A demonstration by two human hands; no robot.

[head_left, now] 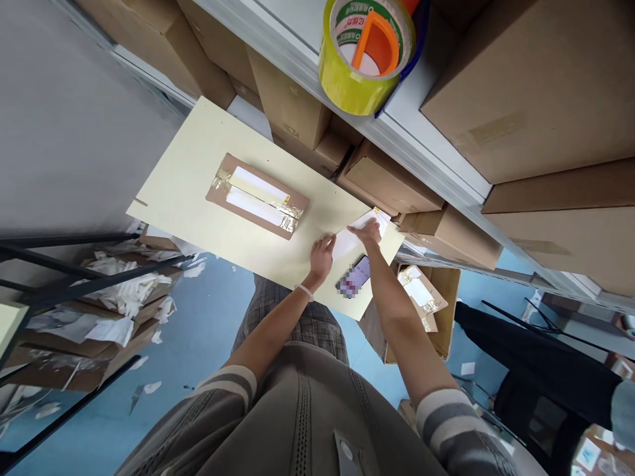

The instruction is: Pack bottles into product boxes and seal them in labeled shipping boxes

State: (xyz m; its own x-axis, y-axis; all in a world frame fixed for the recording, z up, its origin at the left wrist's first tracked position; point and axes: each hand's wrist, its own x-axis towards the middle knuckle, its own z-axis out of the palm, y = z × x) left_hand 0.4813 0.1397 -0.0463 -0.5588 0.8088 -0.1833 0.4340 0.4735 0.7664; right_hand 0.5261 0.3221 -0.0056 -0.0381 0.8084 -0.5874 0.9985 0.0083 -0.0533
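A white label sheet (346, 246) with a small yellow mark at its far corner lies slanted at the right end of the cream board. My left hand (321, 259) has its fingertips closed at the left edge of the sheet. Over the sheet's far right part is my right hand (367, 231), fingers curled on it and the thumb pointing left; it hides part of the sheet. To the left rests a flat brown carton (217, 192), taped, with white labels on its top. A phone (354, 277) with a lit screen lies just nearer than the sheet.
The cream board (178, 168) stands before a shelf with brown boxes (391, 182). A yellow tape roll (364, 92) sits on the upper shelf. Below right is an open carton (449, 317) holding a labelled parcel (419, 291). Scrap paper (116, 284) fills a rack at left. A person's dark-clothed leg (536, 350) is at right.
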